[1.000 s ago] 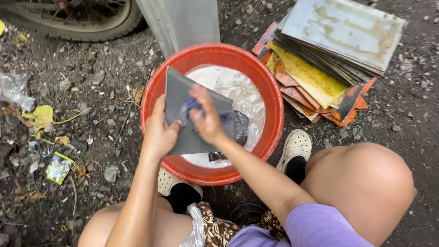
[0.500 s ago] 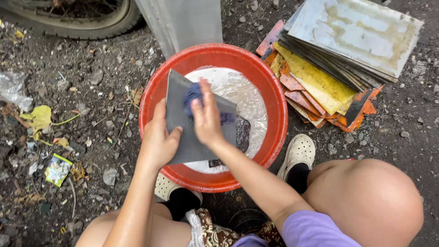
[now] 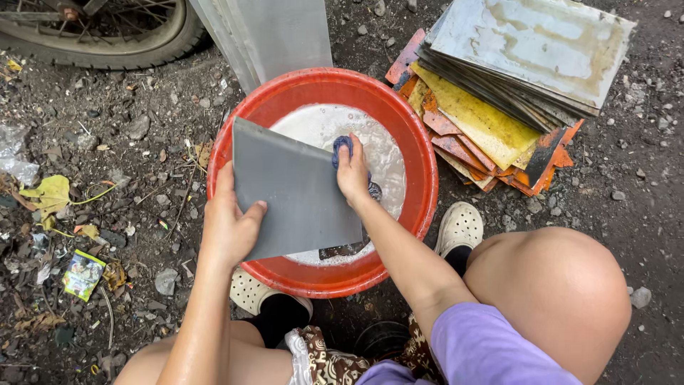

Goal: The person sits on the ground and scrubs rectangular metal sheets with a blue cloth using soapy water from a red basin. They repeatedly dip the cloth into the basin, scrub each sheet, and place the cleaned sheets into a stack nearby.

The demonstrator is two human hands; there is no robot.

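Far left: dirt ground (image 3: 142,178) strewn with stones, a yellow leaf (image 3: 48,194) and a small printed wrapper (image 3: 83,274); a tyre (image 3: 107,32) at the top edge.
Left hand (image 3: 229,227): grip clenched on the left edge of the grey panel (image 3: 296,189), thumb lying on its face.
Grey panel: held tilted over the red basin (image 3: 413,153), its lower edge inside the rim.
Red basin: on the ground between the feet, holding cloudy, foamy water (image 3: 320,125).
Right hand (image 3: 353,173): grip closed on a blue cloth (image 3: 340,146), pressing at the panel's right edge.
Below: pale clogs (image 3: 459,228), bare knees.
Right: a stack of panels (image 3: 513,93), yellow, orange and grey, lying just beside the basin.
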